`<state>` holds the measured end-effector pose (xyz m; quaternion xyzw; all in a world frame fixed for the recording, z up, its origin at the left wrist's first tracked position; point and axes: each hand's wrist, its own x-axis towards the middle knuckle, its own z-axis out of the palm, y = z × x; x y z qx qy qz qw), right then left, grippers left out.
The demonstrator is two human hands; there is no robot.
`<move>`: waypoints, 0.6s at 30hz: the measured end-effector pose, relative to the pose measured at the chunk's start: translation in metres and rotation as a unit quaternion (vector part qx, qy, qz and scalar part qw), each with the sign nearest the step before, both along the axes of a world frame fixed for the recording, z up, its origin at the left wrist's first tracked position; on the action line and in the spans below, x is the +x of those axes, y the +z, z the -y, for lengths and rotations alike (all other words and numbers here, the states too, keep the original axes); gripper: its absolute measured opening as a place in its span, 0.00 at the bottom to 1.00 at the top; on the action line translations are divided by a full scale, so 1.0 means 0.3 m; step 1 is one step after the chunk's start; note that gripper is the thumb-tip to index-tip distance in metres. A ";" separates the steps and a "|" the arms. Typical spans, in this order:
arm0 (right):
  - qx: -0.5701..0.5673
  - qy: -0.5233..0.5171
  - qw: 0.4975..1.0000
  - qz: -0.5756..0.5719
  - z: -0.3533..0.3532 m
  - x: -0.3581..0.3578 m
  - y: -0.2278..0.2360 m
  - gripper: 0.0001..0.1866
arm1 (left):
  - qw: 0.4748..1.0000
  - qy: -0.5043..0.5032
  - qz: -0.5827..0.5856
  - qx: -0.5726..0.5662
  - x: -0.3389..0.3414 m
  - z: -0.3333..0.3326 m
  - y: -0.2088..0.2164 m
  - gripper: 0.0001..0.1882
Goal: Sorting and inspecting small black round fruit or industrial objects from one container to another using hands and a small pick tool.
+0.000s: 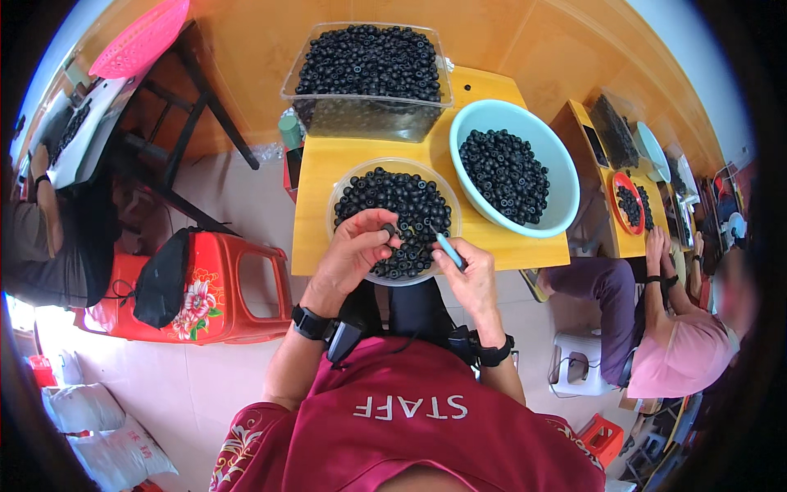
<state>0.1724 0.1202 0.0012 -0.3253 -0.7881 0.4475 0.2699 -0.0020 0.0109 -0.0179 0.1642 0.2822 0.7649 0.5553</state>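
Note:
Over a clear round bowl point(455, 201) heaped with small black ring-shaped parts point(373, 195), both my hands are at work. Thumb and fingers of my left hand point(348, 252) pinch one small black part point(388, 230). My right hand point(470, 277) is closed round a slim light-blue-handled tool point(449, 249), its end pointing toward the left hand. Whether the tool has a thin tip is too small to make out. To the right, a pale blue basin point(566, 201) holds more black parts. Behind the bowl stands a clear rectangular bin point(369, 121) filled with them.
The yellow table point(529, 252) carries all three containers. At left are a red stool point(217, 283) with a black bag point(162, 279), a dark-legged table and a seated person. At right, a person in pink point(680, 353) sits by another yellow table with a red tray point(628, 205).

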 end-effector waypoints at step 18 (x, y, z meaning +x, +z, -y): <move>0.181 0.118 0.976 -0.022 0.065 -0.055 0.098 0.09 | 0.998 -0.002 0.043 0.037 0.036 0.032 -0.018 0.08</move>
